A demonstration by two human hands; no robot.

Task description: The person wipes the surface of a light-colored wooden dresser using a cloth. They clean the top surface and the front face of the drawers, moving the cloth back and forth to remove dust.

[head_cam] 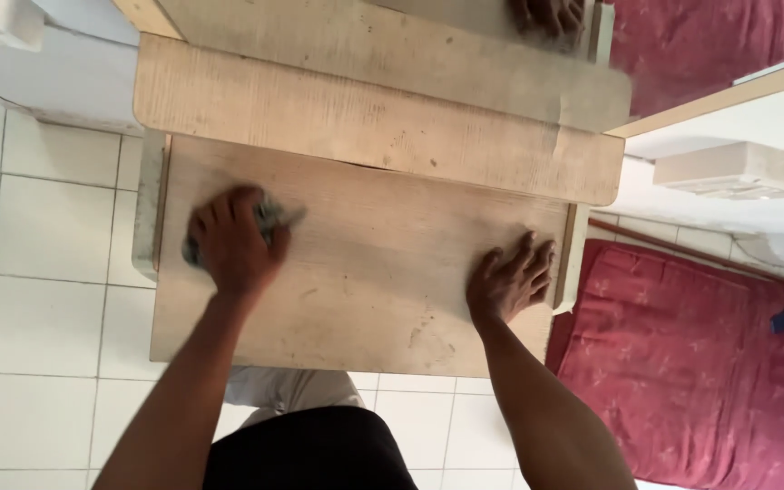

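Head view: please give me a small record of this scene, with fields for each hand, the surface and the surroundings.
left hand: pressed on a grey cloth, fingers curled over it
right hand: flat on the board, fingers spread, holding nothing
surface: pale wooden tabletop, scuffed and dusty
above it: raised wooden shelf
floor: white tiles
right side: red patterned mattress
top edge: mirror reflecting a hand

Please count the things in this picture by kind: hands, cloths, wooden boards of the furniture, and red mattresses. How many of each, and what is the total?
Hands: 2, left hand and right hand
Cloths: 1, grey cloth under the left hand
Wooden boards: 2, lower board and upper shelf
Red mattresses: 1, red mattress on the floor
Total: 6
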